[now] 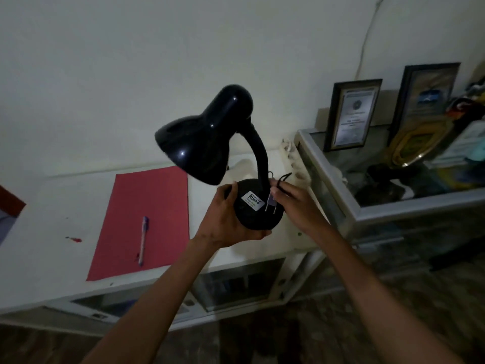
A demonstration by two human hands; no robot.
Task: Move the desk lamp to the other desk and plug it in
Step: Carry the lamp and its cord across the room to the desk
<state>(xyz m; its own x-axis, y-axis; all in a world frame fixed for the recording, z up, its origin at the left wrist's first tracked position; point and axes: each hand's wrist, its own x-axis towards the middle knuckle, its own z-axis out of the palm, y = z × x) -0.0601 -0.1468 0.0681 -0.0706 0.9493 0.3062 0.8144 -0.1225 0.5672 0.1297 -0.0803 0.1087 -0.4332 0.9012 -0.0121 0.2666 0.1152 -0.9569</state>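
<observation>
A black desk lamp with a gooseneck and a round base is held in the air above the white desk. My left hand grips the base from below and the left. My right hand pinches the lamp's plug and bunched black cord against the base's right side; two metal prongs point down. A white power strip lies at the desk's back right, against the wall.
A red sheet with a pen on it lies on the white desk. A glass-topped cabinet stands to the right, holding framed certificates and a plaque. A thin cord runs up the wall.
</observation>
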